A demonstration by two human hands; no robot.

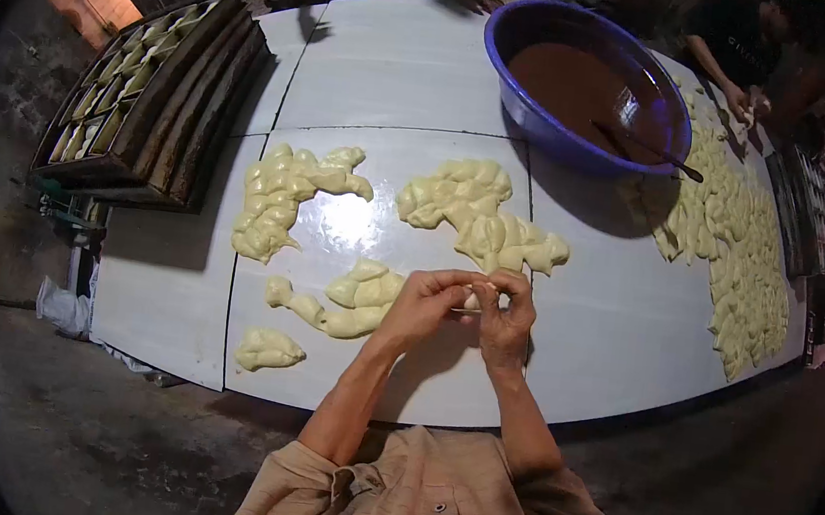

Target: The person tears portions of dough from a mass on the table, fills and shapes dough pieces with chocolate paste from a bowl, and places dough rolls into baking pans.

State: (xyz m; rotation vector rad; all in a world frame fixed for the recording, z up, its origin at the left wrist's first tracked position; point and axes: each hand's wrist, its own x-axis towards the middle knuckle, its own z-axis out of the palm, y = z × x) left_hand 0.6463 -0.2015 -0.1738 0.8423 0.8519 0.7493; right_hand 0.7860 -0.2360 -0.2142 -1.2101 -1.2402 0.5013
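Over the front of the white tiled table [602, 363], my left hand [425, 304] and my right hand [506, 323] meet, fingers closed in a pinch. A small pale piece of dough [471, 300] shows between the fingertips, mostly covered by them. Just beyond the hands lies a pile of pale yellow dough lumps [469, 198]. Left of my left hand, a strip of dough lumps [358, 297] runs partly behind the wrist. Another dough pile [278, 193] sits farther left, and a single dough lump [269, 350] rests near the front edge.
A purple basin [519, 103] of brown filling, with a spoon [688, 171], stands at the back right. Many dough pieces [735, 251] cover the table's right side. Stacked wooden trays [171, 117] with divided cells stand at the left. A co-worker's hands [745, 104] work at the far right.
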